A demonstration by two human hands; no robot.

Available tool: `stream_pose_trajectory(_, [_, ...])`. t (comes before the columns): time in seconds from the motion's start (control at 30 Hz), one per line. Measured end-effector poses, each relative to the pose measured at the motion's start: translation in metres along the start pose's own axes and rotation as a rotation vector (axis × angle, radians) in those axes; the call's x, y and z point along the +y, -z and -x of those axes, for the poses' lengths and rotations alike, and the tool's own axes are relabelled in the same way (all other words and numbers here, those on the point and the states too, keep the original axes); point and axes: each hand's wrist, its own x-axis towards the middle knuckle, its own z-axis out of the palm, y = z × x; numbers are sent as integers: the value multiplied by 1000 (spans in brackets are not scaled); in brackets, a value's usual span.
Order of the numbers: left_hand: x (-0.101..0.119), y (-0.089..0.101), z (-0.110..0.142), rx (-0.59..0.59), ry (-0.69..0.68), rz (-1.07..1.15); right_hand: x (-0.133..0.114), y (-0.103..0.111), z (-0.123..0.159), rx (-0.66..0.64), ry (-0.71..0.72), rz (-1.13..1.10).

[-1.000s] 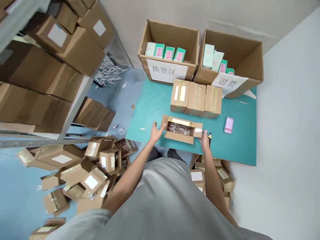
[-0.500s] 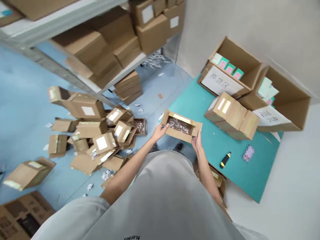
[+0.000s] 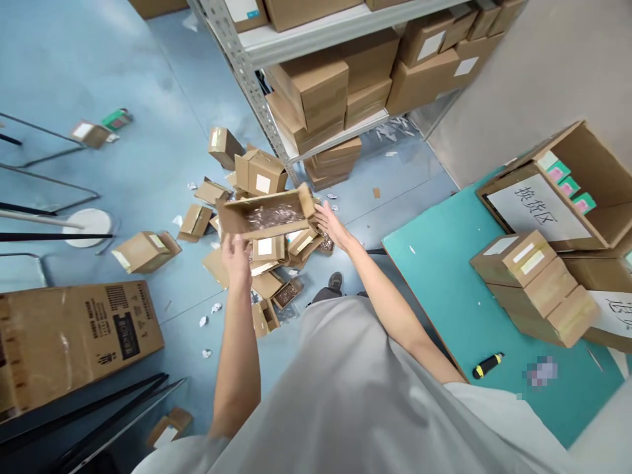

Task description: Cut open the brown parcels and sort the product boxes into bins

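Observation:
An open cardboard box (image 3: 276, 232), with crinkled clear plastic wrap (image 3: 274, 215) inside, is in front of me above the pile of cartons. My left hand (image 3: 237, 258) grips its near left corner; the fingers are slightly blurred. At the right end, my right hand (image 3: 333, 225) has its fingers stretched out against or just beside the end flap; I cannot tell whether they touch. Below the box lie discarded cartons, among them one with a white label (image 3: 265, 247) and a small open one with brown contents (image 3: 288, 293).
To the right is a green table (image 3: 434, 263) with stacked cartons (image 3: 536, 283), a large labelled box (image 3: 538, 210) and a yellow-black box cutter (image 3: 488, 366). A metal shelf (image 3: 326, 39) holds boxes ahead. A big carton (image 3: 79, 342) and metal stands (image 3: 49, 204) occupy the left.
I have turned left, and the box has moved from beside the green table to over the carton pile. My right hand's fingers have straightened off their grip; my left still holds on.

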Motion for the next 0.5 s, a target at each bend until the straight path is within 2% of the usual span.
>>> stream_pose_trajectory(0.1, [2,25,-15,175,47,-11,-7,-24,-5,-65,21,13])
stream_pose_trajectory(0.13, [-2,26,-13,191,84,-36,-4,-23,-1,-75,11,18])
stream_pose_trajectory(0.2, [-17,17,-1,145,161,-91,11,-9,14,-63,-40,16])
stream_pose_trajectory(0.3, [-46,-21,34,-118,242,-220,47,33,52,87,-152,-20])
stream_pose_trajectory(0.4, [-75,-75,81,-499,281,-358,90,80,108,392,-236,-89])
stream_pose_trajectory(0.5, [-97,-125,130,-906,363,-453,125,111,176,646,-277,-221])
